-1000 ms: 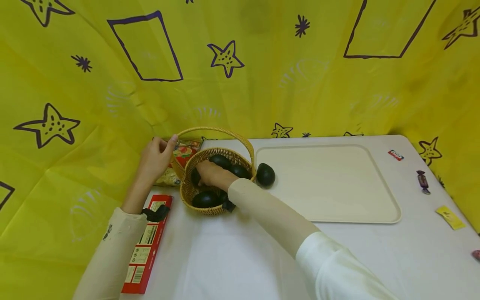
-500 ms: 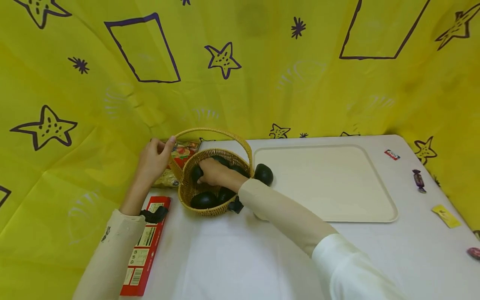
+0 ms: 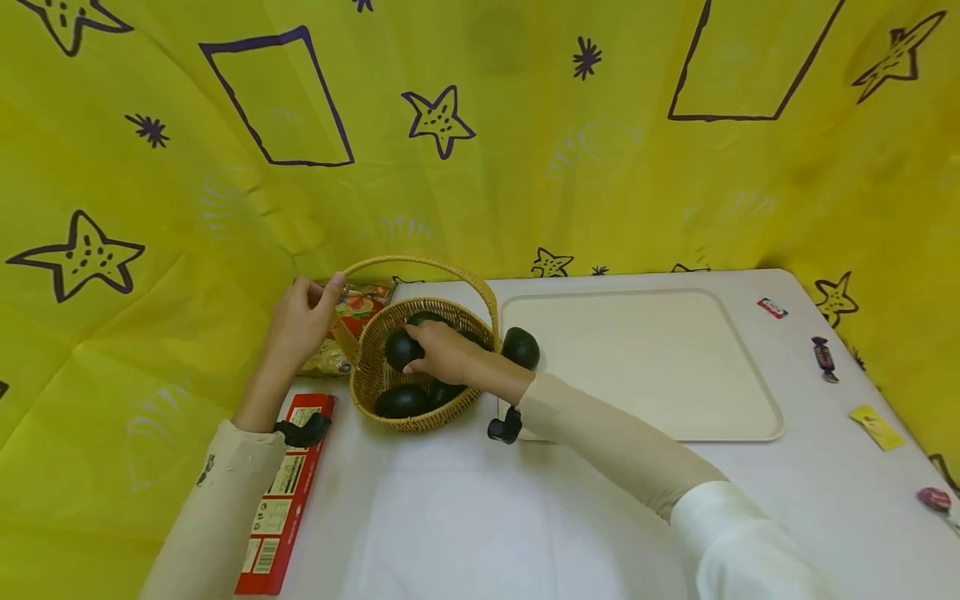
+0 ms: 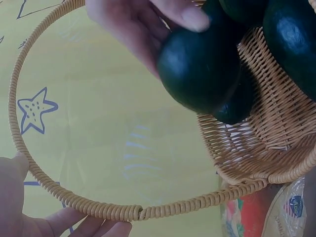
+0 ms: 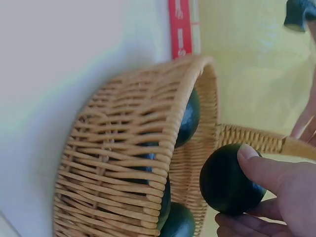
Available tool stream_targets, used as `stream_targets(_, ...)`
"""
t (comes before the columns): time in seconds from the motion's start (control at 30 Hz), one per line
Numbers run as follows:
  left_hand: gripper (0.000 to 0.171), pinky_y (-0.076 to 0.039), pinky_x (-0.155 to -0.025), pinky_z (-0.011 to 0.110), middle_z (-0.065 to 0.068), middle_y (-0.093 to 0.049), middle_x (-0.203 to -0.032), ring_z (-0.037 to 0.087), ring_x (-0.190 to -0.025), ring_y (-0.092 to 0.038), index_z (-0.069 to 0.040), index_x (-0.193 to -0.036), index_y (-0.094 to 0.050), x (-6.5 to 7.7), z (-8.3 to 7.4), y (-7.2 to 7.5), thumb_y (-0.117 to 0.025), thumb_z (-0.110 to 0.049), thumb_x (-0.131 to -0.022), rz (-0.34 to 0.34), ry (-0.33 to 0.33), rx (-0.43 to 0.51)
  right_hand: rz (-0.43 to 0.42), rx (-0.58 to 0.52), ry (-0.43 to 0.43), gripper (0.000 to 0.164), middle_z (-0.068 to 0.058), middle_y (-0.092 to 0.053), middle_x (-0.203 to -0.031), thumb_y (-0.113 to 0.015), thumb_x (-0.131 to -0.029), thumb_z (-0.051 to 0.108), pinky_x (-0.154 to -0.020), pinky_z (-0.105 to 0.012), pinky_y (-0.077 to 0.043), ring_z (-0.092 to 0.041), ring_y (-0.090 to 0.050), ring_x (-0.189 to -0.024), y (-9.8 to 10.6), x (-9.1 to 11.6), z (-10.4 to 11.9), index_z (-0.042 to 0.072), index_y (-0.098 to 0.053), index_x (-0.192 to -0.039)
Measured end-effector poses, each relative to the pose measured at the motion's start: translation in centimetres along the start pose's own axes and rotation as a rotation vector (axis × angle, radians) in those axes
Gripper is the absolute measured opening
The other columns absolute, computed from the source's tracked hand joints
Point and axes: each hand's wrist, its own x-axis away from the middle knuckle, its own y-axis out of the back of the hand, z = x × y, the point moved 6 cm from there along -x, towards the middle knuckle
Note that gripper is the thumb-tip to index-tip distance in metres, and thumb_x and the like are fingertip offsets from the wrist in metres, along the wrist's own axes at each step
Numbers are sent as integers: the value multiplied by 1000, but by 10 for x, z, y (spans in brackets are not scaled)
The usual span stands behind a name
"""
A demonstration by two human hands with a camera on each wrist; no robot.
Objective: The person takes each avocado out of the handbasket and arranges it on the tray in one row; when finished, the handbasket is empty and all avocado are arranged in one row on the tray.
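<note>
My right hand (image 3: 444, 353) grips a dark green avocado (image 5: 231, 178) between thumb and fingers, at the mouth of the wicker basket (image 3: 360, 392). Several more avocados (image 3: 402, 401) lie inside the basket. With the left hand (image 3: 298, 317) I hold the left side of the basket's arched handle (image 4: 106, 210), thumb on one side and fingers on the other. Another avocado (image 3: 521, 348) sits outside, just right of the basket at the left edge of the cream tray (image 3: 637, 367).
Behind the basket's left side lie shiny snack packets (image 3: 330, 358). A long red box (image 3: 288, 500) lies at front left. Along the right side are small wrapped sweets (image 3: 823, 358) and a yellow packet (image 3: 876, 427). A yellow curtain (image 3: 517, 167) hangs behind.
My right hand has drawn the avocado up from among the others and slightly rightward. The left hand keeps its hold on the handle.
</note>
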Motion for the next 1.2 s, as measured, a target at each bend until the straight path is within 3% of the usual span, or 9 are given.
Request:
stream_targets(0.2,78,-44,-77,46,24,-56,-112,39,-94,-54,5,-119,-53,0,-1,-1,-38,-70,-106,-8,-3,-7,-44,-23,56,79,-25,-47,-158,-73,-101,27,-115,-39,-46,-35,-50,-145,7,32,1,-6,-34,-160)
stream_targets(0.5,73,-43,-74,44,24,-55,-110,37,-89,-53,6,-117,-54,1,-4,-1,-38,-64,-109,-10,-31,-8,-97,-97,61,78,-19,-46,-160,-74,-102,29,-113,-40,-48,-31,-48,-147,27,85,-6,-1,-35,-162)
stream_targets(0.77,73,-43,-75,46,25,-54,-112,37,-91,-52,6,-116,-52,3,-3,-1,-37,-64,-109,-11,-41,-6,-159,-66,85,75,-18,-52,-156,-76,-100,27,-109,-42,-51,-30,-55,-139,45,134,-18,-1,-40,-160)
stream_targets(1.0,75,-43,-75,46,26,-54,-113,38,-90,-53,7,-117,-53,4,-2,-2,-36,-66,-108,-13,-39,-15,-219,-82,56,75,-16,-54,-155,-80,-97,24,-113,-48,-47,-33,-54,-143,56,174,-40,0,-44,-159)
stream_targets(1.2,73,-43,-73,43,23,-57,-103,36,-84,-55,7,-114,-55,0,-4,-2,-38,-64,-109,-27,-51,-12,-276,-72,-8,74,-18,-54,-155,-82,-95,24,-117,-55,-42,-37,-51,-144,68,195,-77,-2,-47,-156)
